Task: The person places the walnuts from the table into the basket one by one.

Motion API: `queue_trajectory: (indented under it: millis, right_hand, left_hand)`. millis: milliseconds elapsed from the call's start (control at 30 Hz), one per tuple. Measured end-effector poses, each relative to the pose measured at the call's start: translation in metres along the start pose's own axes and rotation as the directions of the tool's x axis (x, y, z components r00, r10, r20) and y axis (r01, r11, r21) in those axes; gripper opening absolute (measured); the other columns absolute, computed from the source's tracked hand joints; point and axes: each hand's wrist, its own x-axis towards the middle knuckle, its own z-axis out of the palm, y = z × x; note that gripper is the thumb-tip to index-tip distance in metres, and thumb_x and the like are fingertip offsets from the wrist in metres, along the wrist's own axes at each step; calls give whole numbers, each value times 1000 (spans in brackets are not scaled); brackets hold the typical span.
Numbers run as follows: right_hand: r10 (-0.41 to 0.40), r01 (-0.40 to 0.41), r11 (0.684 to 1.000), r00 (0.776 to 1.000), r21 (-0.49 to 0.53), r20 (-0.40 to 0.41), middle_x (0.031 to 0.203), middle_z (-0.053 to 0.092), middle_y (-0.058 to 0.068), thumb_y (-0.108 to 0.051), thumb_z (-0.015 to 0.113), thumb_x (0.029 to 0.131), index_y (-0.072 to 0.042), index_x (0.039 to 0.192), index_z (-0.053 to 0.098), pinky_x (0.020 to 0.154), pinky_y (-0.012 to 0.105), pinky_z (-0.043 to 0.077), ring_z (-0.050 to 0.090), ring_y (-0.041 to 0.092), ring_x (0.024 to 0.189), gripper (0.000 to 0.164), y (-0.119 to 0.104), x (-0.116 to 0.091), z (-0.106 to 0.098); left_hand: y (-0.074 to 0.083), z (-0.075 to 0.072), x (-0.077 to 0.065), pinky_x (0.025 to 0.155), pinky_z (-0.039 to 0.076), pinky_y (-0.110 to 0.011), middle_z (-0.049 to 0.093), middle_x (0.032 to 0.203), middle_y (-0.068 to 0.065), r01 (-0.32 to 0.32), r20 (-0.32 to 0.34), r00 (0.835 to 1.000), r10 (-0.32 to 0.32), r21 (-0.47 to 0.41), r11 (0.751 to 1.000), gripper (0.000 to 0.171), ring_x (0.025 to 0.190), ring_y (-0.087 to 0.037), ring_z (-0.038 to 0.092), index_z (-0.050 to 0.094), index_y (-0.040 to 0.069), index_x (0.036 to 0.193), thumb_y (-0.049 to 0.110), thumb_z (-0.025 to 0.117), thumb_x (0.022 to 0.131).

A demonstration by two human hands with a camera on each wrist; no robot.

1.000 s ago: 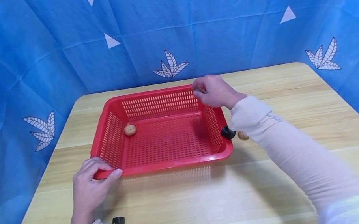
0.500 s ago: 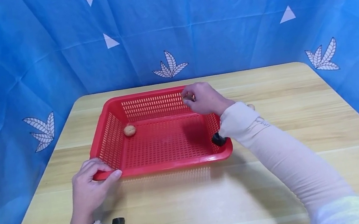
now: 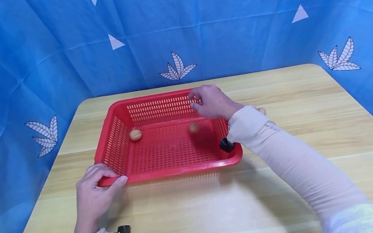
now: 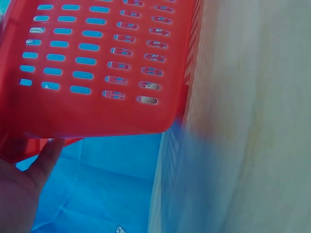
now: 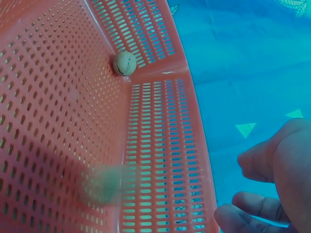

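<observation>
A red plastic basket (image 3: 181, 170) with slotted walls stands on the table. My left hand (image 3: 92, 195) grips the rim at its near left corner; the left wrist view shows the thumb (image 4: 47, 158) at that rim. Over the right part of the basket is my right hand (image 3: 213, 101), its thumb and fingers apart with nothing between them. Below it, a walnut (image 3: 194, 127) is inside the basket, blurred in the right wrist view. Another walnut (image 5: 125, 63) lies in the far left corner of the basket.
Right of the basket, a walnut (image 3: 262, 110) shows on the wooden table (image 3: 204, 217), partly hidden by my right sleeve. A blue patterned cloth (image 3: 227, 9) hangs behind and beside the table. Black wrist cameras (image 3: 226, 145) jut from both sleeves.
My right hand has moved left over the basket and let go of a walnut, which has dropped below the fingers. The left hand and basket have stayed in place.
</observation>
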Motion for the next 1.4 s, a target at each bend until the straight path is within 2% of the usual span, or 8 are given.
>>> queue_trajectory:
  millis: [133, 600, 833, 967, 1100, 1300, 1400]
  right_hand:
    - [17, -16, 999, 1000, 32, -6, 94, 63, 7, -15, 63, 93, -8, 117, 65, 68, 33, 51, 59, 21, 78, 25, 1, -1, -3]
    - [78, -78, 997, 996, 16, -31, 98, 61, 10, -16, 63, 92, -6, 121, 63, 74, 37, 50, 56, 25, 88, 30, 16, -8, -21]
    - [101, -100, 995, 994, 24, -47, 105, 62, 13, -16, 62, 92, -4, 119, 63, 80, 40, 50, 57, 27, 92, 29, 29, -12, -29]
    - [111, -110, 994, 992, 24, -62, 105, 63, 13, -16, 62, 92, -4, 117, 64, 78, 40, 51, 59, 28, 90, 28, 37, -16, -34]
    - [127, -126, 992, 989, 15, -80, 103, 61, 14, -18, 61, 92, -4, 115, 64, 74, 40, 51, 61, 27, 87, 27, 46, -20, -38]
    - [143, -142, 990, 985, 16, -96, 106, 60, 17, -19, 60, 92, -4, 116, 64, 77, 42, 50, 62, 28, 90, 28, 61, -28, -42]
    - [167, -167, 986, 983, 13, -80, 108, 59, 17, -18, 59, 93, -4, 118, 63, 79, 43, 49, 60, 29, 93, 29, 70, -32, -44]
  left_hand:
    - [0, 0, 0, 75, 42, -9, 66, 91, -8, 10, 6, 1000, -10, 3, 1000, 20, 92, -6, 52, 69, 10, 76, 6, 87, 67]
    - [-2, 1, 1, 75, 41, -10, 66, 89, -6, 8, -2, 1000, -8, 1, 1000, 19, 91, -6, 51, 69, 10, 75, 6, 86, 68]
    - [-2, 1, 1, 75, 41, -11, 66, 88, -8, -18, -12, 1000, 18, -15, 1000, 21, 90, -6, 52, 69, 11, 75, 3, 86, 66]
    - [-1, 1, 0, 74, 41, -11, 66, 86, -6, -32, -17, 999, 31, -21, 999, 22, 89, -6, 52, 70, 12, 74, 3, 87, 65]
    - [-1, 1, 0, 74, 41, -11, 66, 87, -6, -24, -15, 1000, 24, -21, 999, 22, 90, -6, 52, 70, 13, 75, 3, 87, 66]
    - [0, 1, 0, 75, 41, -11, 66, 87, -6, -21, -14, 1000, 21, -18, 1000, 22, 91, -7, 52, 70, 13, 74, 3, 87, 66]
    - [0, 0, 0, 75, 41, -11, 66, 88, -7, -18, -13, 1000, 18, -16, 1000, 22, 91, -7, 52, 70, 13, 75, 4, 87, 66]
